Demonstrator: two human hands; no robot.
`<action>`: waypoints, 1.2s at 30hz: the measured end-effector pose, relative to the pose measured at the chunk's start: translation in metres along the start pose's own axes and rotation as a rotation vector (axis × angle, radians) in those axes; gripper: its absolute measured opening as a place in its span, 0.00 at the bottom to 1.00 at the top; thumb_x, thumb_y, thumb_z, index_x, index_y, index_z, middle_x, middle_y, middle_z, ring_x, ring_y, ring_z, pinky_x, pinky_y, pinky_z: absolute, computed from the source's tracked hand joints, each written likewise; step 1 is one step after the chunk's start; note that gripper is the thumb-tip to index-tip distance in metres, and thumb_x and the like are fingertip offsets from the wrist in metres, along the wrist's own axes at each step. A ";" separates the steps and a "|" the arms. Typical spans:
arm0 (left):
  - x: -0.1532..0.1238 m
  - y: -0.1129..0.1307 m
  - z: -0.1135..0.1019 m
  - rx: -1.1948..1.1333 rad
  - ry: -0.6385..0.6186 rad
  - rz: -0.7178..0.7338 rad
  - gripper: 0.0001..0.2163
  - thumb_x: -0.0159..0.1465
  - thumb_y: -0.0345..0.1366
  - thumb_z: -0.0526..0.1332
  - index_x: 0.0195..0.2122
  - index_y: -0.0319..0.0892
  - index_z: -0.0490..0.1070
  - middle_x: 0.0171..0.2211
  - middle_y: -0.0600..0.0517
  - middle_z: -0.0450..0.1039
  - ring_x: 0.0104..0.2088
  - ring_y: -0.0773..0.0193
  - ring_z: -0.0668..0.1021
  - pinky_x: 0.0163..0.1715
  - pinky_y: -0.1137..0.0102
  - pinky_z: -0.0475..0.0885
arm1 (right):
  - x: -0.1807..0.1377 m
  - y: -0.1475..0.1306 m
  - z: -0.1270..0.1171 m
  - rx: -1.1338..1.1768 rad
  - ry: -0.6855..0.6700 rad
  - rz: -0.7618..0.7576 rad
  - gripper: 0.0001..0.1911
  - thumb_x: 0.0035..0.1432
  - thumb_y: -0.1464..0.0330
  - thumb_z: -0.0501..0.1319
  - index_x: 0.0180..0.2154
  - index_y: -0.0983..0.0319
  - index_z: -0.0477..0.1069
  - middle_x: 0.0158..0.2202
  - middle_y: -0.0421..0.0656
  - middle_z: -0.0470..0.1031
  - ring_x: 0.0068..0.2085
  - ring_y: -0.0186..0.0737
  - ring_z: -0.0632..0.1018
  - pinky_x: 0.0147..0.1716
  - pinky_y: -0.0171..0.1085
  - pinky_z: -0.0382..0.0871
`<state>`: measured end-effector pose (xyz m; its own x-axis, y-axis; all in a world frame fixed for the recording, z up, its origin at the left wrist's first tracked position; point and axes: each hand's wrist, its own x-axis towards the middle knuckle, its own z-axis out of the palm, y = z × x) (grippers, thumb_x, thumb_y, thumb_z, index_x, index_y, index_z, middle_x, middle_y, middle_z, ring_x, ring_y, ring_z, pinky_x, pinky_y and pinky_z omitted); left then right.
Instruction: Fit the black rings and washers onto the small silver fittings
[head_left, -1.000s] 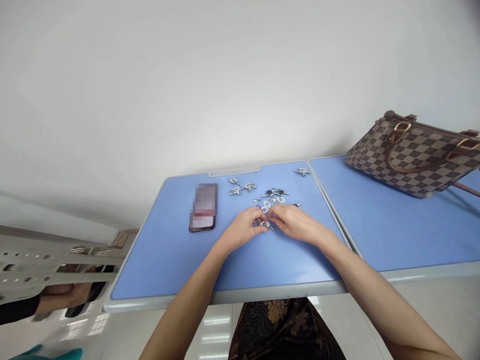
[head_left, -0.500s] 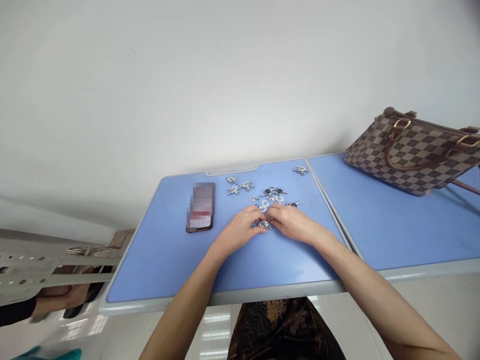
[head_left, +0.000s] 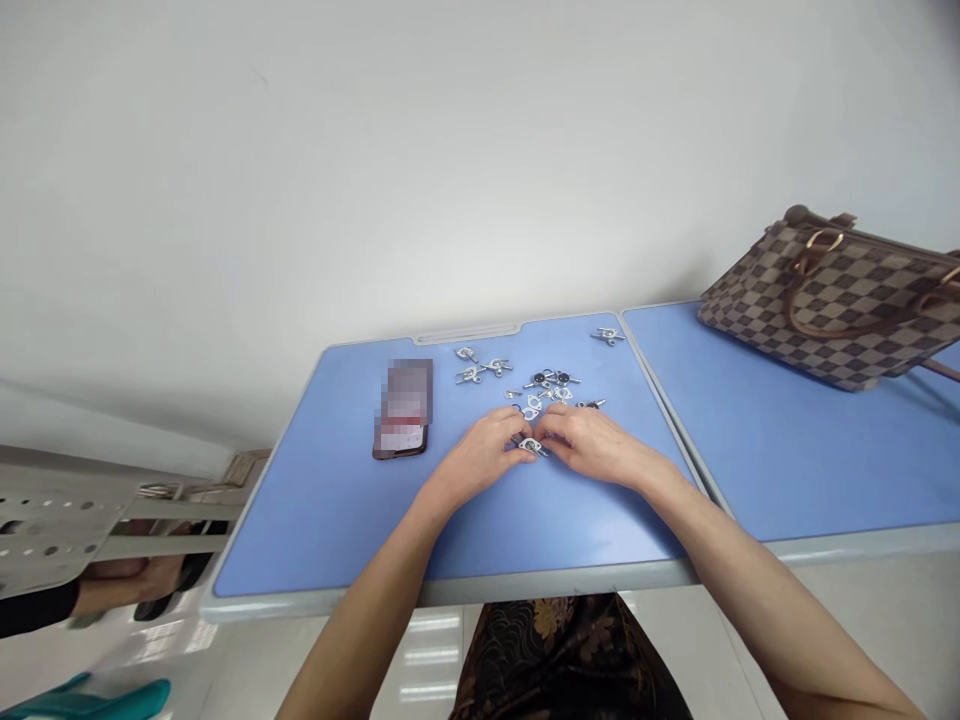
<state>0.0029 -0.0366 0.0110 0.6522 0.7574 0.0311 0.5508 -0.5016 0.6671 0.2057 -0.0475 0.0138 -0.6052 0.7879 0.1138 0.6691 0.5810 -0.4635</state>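
Holding one small metal fitting (head_left: 531, 447) between both hands, left hand (head_left: 480, 455) and right hand (head_left: 592, 445) together, steadied low over the blue table (head_left: 315, 520); loose metal fittings (head_left: 544, 395) lie just ahead of the hands, phone (head_left: 403, 410) beyond the left hand, checkered handbag (head_left: 832, 300) well off right.

And here's the blue surface (head_left: 300, 530), two panels side by side, with a smartphone (head_left: 403, 410) on it; just right of that phone, a scatter of small metal clasps (head_left: 532, 405), and well beyond, a checkered handbag (head_left: 829, 305).
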 end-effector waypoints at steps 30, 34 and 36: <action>-0.004 0.001 -0.010 -0.028 -0.010 0.051 0.05 0.62 0.31 0.60 0.39 0.44 0.72 0.41 0.52 0.70 0.41 0.64 0.73 0.45 0.68 0.69 | 0.000 -0.002 -0.006 0.062 -0.035 0.011 0.08 0.60 0.74 0.54 0.36 0.62 0.72 0.36 0.42 0.76 0.36 0.38 0.75 0.36 0.35 0.62; -0.004 0.004 -0.011 -0.007 0.011 0.045 0.02 0.61 0.30 0.60 0.35 0.42 0.70 0.40 0.53 0.69 0.40 0.64 0.73 0.42 0.69 0.68 | 0.000 -0.005 -0.007 0.111 -0.042 0.019 0.08 0.60 0.74 0.55 0.36 0.61 0.72 0.34 0.42 0.76 0.36 0.38 0.74 0.36 0.35 0.62; -0.004 0.006 -0.011 -0.008 0.014 0.031 0.01 0.61 0.30 0.60 0.34 0.42 0.69 0.38 0.53 0.69 0.39 0.64 0.72 0.41 0.69 0.68 | 0.001 -0.005 -0.006 0.123 -0.053 0.029 0.06 0.59 0.73 0.56 0.35 0.61 0.72 0.32 0.42 0.76 0.35 0.38 0.74 0.36 0.35 0.62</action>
<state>-0.0024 -0.0374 0.0231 0.6616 0.7472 0.0623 0.5258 -0.5216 0.6719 0.2043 -0.0488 0.0217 -0.6107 0.7900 0.0543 0.6302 0.5264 -0.5707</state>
